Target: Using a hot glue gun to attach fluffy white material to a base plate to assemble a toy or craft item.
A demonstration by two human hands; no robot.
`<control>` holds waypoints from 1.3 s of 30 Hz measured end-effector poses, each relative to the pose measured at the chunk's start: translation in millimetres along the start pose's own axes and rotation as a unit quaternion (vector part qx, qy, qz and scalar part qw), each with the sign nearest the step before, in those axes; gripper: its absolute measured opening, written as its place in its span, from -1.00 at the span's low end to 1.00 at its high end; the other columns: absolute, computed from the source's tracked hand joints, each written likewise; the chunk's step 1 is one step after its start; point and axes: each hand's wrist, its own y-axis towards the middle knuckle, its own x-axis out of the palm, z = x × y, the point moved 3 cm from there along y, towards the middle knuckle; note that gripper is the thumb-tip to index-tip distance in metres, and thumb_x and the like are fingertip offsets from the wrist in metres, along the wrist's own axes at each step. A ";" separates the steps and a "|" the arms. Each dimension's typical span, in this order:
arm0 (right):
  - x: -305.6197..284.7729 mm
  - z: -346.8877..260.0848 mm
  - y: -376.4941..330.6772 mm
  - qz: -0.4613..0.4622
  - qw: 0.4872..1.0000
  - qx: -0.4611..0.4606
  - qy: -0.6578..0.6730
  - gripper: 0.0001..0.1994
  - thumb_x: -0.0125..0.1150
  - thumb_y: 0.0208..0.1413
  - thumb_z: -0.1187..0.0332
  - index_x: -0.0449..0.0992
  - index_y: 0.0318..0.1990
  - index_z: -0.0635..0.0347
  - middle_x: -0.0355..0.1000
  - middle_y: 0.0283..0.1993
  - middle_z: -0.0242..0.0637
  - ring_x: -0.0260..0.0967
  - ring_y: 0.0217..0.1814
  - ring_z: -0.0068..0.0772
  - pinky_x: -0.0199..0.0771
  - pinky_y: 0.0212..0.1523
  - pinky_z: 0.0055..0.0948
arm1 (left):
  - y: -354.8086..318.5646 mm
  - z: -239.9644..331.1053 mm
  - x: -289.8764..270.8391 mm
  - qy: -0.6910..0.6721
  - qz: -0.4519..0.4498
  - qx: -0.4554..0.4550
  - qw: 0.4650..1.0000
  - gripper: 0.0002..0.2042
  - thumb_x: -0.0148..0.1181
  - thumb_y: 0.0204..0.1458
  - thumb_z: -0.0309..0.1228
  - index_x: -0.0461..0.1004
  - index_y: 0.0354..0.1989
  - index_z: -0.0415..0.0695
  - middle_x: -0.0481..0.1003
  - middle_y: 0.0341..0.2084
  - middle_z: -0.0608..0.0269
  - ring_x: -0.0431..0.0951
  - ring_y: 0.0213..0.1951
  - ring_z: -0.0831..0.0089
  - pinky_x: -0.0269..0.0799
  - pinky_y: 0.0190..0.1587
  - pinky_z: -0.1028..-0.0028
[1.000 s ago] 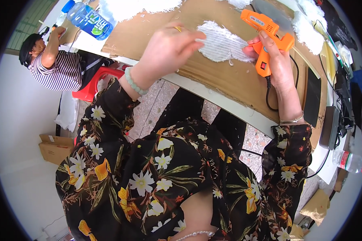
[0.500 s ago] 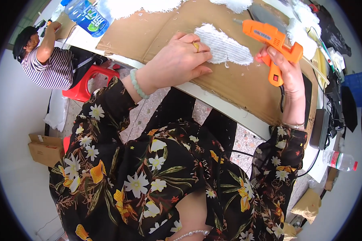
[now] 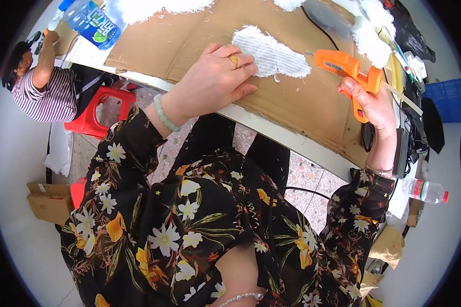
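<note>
White, ribbed, frayed-edged piece (image 3: 276, 53) lies on flat brown cardboard sheet (image 3: 307, 110). Left hand (image 3: 210, 79) at its left end, fingers curled; cannot tell whether pinching or only pressing. Right hand (image 3: 373, 105) grasps orange plastic glue gun (image 3: 340, 62), nozzle (image 3: 311, 53) just beside right end. Advisable: keep piece flat, bare fingertips clear of nozzle, loose threads out of glue.
</note>
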 end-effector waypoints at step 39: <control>16.9 8.5 16.8 -0.055 0.997 0.036 -0.035 -0.62 0.24 -0.01 0.08 0.48 -0.19 0.20 0.35 -0.47 -0.45 0.27 -0.40 -0.63 0.28 -0.34 -0.58 | -8.5 -7.2 -0.5 0.018 0.007 -0.004 1.000 -0.71 0.22 -0.13 -0.26 0.46 -0.26 -0.16 0.47 -0.21 0.31 0.36 -0.08 0.29 0.15 0.03 0.25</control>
